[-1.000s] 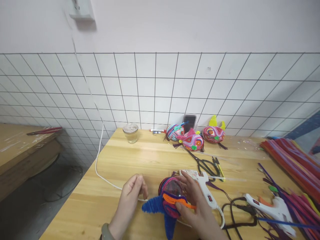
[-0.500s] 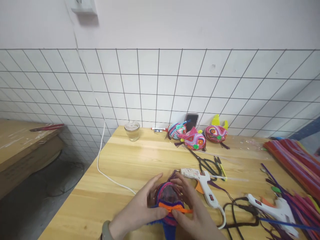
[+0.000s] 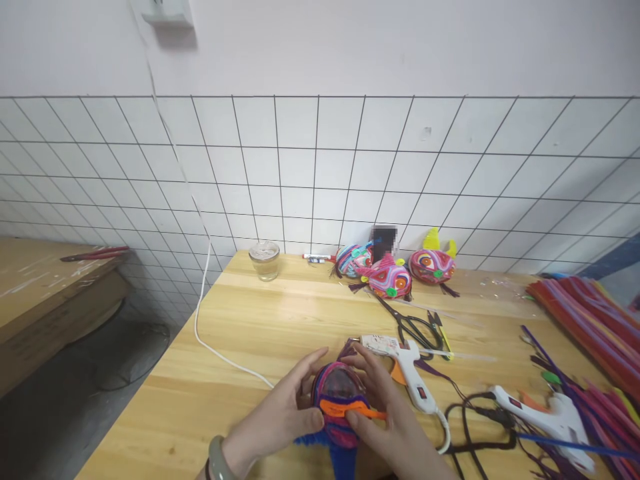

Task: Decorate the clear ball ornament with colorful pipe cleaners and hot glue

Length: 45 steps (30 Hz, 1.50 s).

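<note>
- You have the cord-wrapped ball (image 3: 344, 437) low between your hands, over the near part of the tabletop (image 3: 235, 313).
- Your left hand (image 3: 283, 415) has its fingers curved round the ball's left side, thumb by the left end of the orange strip (image 3: 336, 408); your right hand (image 3: 381, 408) cups the right side, thumb against the strip.
- Done, by the look of it: colored cord covers much of the ball, and a blue fin (image 3: 344, 461) juts toward you.
- Left, as far as you can judge: the clear dome (image 3: 343, 385) is bare, and the strip's right end sticks out past the ball, so it seems unfinished. Whether it is glued, you cannot tell.
- Room: bare wood lies left of your left hand, out to the tabletop's left edge, and on the far side as far as the glass cup (image 3: 265, 261).
- Tight side: the glue gun (image 3: 414, 373) lies just right of your right hand, nozzle near its fingertips. A white cord (image 3: 233, 362) runs toward your left hand.
</note>
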Each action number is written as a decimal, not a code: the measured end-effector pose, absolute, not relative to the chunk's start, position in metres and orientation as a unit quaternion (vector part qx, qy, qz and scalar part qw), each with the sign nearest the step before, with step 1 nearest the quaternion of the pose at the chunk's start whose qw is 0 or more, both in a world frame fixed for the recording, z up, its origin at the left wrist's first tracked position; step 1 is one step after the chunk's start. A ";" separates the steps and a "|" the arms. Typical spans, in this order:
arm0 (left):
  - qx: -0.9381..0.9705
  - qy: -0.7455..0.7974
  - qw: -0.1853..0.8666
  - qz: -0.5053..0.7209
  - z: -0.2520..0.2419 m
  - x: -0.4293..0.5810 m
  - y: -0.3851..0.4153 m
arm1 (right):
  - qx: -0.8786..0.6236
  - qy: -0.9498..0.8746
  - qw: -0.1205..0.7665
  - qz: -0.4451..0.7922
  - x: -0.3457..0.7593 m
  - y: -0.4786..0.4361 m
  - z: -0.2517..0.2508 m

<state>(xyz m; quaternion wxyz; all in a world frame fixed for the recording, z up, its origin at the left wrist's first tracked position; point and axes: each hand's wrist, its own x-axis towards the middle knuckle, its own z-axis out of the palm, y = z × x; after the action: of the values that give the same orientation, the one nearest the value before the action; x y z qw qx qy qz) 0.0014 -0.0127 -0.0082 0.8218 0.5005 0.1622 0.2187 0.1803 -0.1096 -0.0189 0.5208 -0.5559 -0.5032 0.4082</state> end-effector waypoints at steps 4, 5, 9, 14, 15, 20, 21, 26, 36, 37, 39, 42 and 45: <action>0.503 0.158 0.822 0.215 -0.006 0.002 -0.014 | -0.566 -0.513 0.502 0.407 0.180 -0.110 -0.019; 0.504 0.164 0.821 0.209 -0.004 0.003 -0.014 | -0.568 -0.512 0.502 0.403 0.179 -0.110 -0.019; 0.533 0.206 0.799 0.187 0.000 0.005 -0.016 | -0.565 -0.515 0.502 0.403 0.174 -0.110 -0.019; 0.597 0.233 0.745 0.185 0.000 0.004 -0.016 | -0.556 -0.507 0.513 0.414 0.171 -0.110 -0.019; 0.599 0.234 0.742 0.189 -0.001 0.004 -0.016 | -0.552 -0.506 0.513 0.420 0.171 -0.110 -0.017; 0.581 0.224 0.752 0.217 -0.009 0.003 -0.016 | -0.542 -0.495 0.523 0.433 0.176 -0.112 -0.009; 0.581 0.225 0.750 0.223 -0.010 0.003 -0.016 | -0.548 -0.497 0.525 0.421 0.178 -0.112 -0.007; 0.587 0.231 0.733 0.255 -0.014 0.003 -0.015 | -0.618 -0.556 0.504 0.234 0.185 -0.111 0.000; 0.589 0.246 0.709 0.300 -0.010 0.006 -0.017 | -0.464 -0.732 0.498 0.028 0.177 -0.114 0.027; 0.587 0.251 0.708 0.301 -0.010 0.006 -0.018 | -0.456 -0.739 0.495 0.019 0.176 -0.114 0.029; 0.585 0.258 0.709 0.299 -0.010 0.006 -0.018 | -0.445 -0.747 0.493 0.004 0.175 -0.114 0.031; 0.577 0.255 0.716 0.298 -0.009 0.006 -0.018 | -0.433 -0.754 0.494 0.007 0.176 -0.114 0.029; 0.564 0.250 0.727 0.301 -0.006 0.007 -0.017 | -0.428 -0.754 0.496 0.039 0.176 -0.117 0.025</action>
<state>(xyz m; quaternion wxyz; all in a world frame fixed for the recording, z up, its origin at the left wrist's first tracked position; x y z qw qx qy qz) 0.0071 -0.0171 -0.0059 0.7272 0.5641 0.2500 0.3007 0.1764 -0.1166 0.0250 0.4961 -0.4285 -0.7542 0.0394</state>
